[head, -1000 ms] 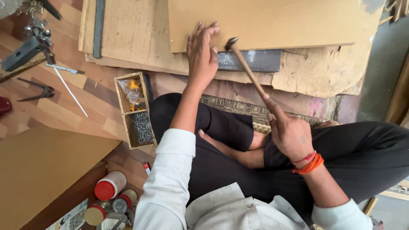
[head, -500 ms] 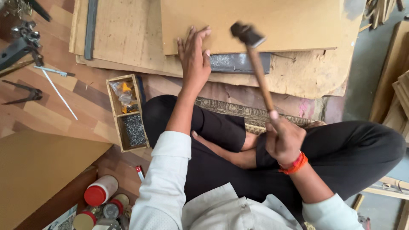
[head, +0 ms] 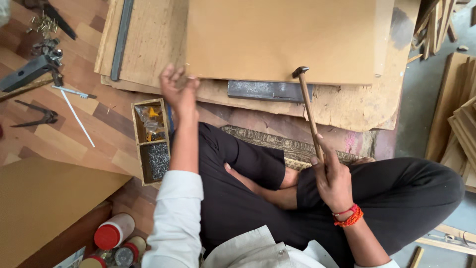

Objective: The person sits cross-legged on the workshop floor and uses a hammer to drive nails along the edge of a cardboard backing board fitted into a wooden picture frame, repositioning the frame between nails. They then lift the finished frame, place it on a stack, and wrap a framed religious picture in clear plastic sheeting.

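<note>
My right hand (head: 331, 174) grips the wooden handle of a hammer (head: 309, 111). Its metal head rests at the near edge of a large tan board (head: 282, 39). My left hand (head: 178, 92) reaches out to the board's near left corner with its fingers bunched together. Whether they pinch a nail is too small to tell. A dark metal bar (head: 270, 90) lies under the board's edge, between my two hands. I sit cross-legged in black trousers.
A small wooden box (head: 151, 144) of nails and yellow bits stands by my left knee. Pincers (head: 37, 118), a white rod (head: 77, 115) and dark tools lie at left. Red-lidded jars (head: 111, 232) stand at the bottom left, wooden strips (head: 458, 129) at right.
The hammer head has swung down from the air to the board's near edge. My left hand has slid left from flat on the board to its corner, fingers now bunched.
</note>
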